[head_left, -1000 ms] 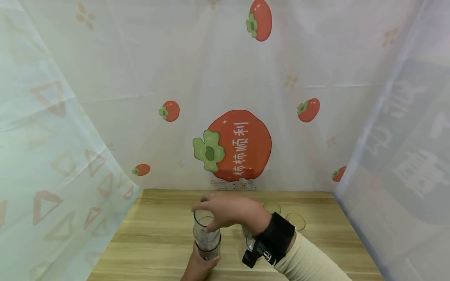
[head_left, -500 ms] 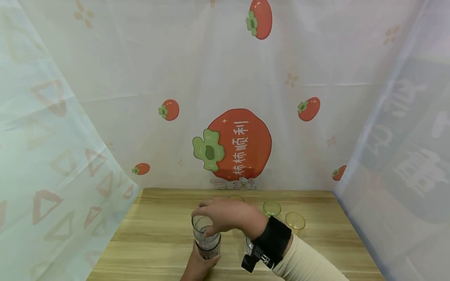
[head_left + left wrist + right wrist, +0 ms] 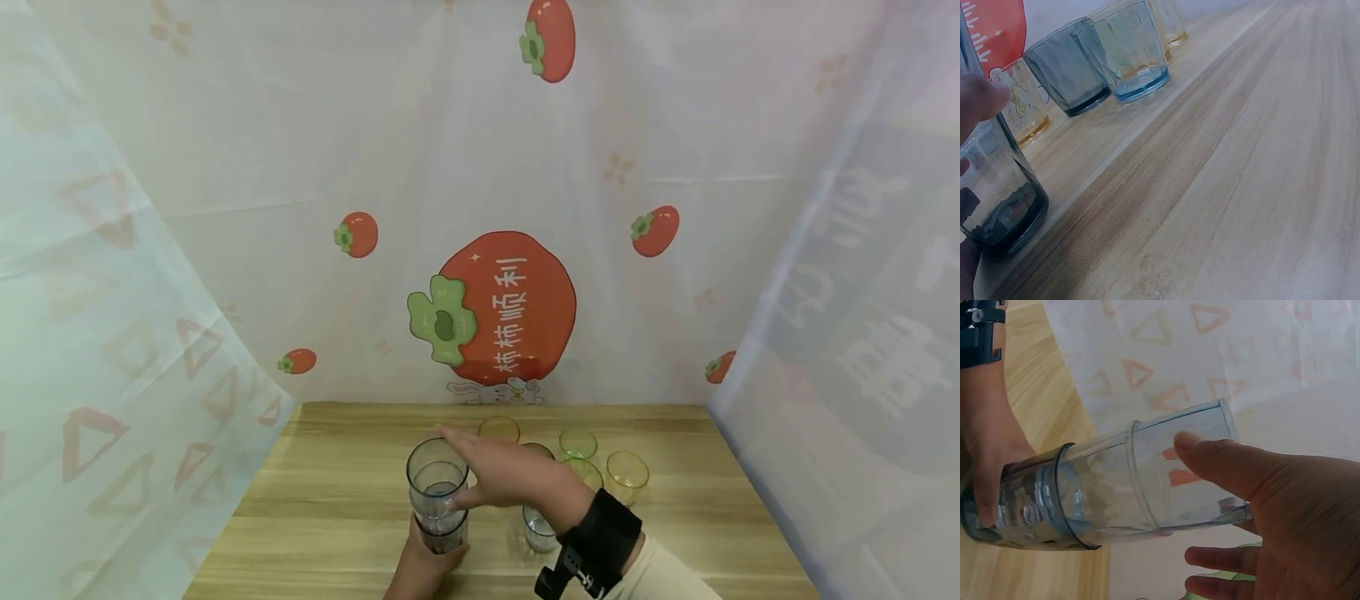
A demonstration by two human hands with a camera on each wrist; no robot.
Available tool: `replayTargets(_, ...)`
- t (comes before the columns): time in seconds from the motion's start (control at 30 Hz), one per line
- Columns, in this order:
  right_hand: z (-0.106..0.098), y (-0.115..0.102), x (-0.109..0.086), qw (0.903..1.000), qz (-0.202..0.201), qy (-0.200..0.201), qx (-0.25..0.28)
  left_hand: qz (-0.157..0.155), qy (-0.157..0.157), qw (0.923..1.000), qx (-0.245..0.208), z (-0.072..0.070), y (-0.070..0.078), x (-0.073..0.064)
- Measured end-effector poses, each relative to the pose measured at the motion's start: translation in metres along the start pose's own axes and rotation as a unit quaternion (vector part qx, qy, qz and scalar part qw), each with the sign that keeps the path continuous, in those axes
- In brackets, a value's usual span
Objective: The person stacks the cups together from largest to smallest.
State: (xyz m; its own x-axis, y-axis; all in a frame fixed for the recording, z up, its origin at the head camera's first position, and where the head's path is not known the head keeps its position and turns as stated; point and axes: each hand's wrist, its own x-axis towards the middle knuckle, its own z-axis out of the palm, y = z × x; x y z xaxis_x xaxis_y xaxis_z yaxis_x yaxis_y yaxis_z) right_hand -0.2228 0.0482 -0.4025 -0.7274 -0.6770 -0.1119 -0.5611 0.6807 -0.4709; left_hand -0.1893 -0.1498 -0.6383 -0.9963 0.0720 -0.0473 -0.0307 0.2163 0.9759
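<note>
- Head view: a stack of nested glasses [image 3: 433,502], seemingly three, is a little left of the desk's [image 3: 330,492] middle, well in from its left edge. The left hand [image 3: 424,562] grips the bottom glass [image 3: 444,544], a low hold that probably serves to steady the stack. The right hand [image 3: 510,472] comes from the right at rim height, thumb and fingers spread by the top glass [image 3: 429,481]; that placing would suit guiding or letting go of the rim.
- Around the right forearm, loose glasses are grouped right of the middle: an amber glass [image 3: 498,431] and a green glass [image 3: 577,442] toward the far edge, a yellow glass [image 3: 627,472] toward the right edge, and a clear glass [image 3: 540,531] nearer the viewer. Their distance from the stack perhaps leaves the hands room.
- Left wrist view: fingertips of the left hand lie against the dark glass wall, with other glasses beyond. Whether the base rests fully on the desk I cannot tell.
- Right wrist view: the right thumb [image 3: 1196,449] lies along the top glass, while two fingers reach out straight, apart from it. Whether the thumb presses the glass I cannot tell. The left hand wraps the stack's lower end, leaving the upper rim to the other hand.
</note>
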Motion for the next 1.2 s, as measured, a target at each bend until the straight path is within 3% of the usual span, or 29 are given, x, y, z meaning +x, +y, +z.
replayTargets(0.17, 0.013, 0.013, -0.006, 0.9988, 0.006, 0.030, 0.039, 0.003, 0.006, 1.0000, 0.004, 0.001, 0.000, 0.001)
replayTargets(0.27, 0.023, 0.022, -0.011, 0.9980, -0.003, 0.051, 0.037, 0.003, 0.010, 0.9999, 0.010, 0.003, -0.003, 0.001)
replayTargets(0.37, 0.032, 0.034, -0.017, 0.9985, -0.004, 0.049, 0.024, 0.004, 0.018, 0.9997, 0.015, 0.005, -0.004, 0.001)
replayTargets(0.53, 0.048, 0.059, -0.028, 0.9988, 0.030, 0.036, 0.010, 0.004, 0.019, 0.9997, 0.013, 0.007, -0.003, 0.000)
replayTargets(0.8, 0.077, 0.098, -0.038, 0.9875, 0.061, 0.134, -0.056, -0.012, 0.034, 0.9986, 0.037, 0.008, 0.003, -0.002)
replayTargets(1.2, 0.121, 0.122, -0.043, 0.9709, 0.123, 0.201, -0.045, -0.029, 0.045, 0.9976, 0.045, 0.006, 0.003, -0.001)
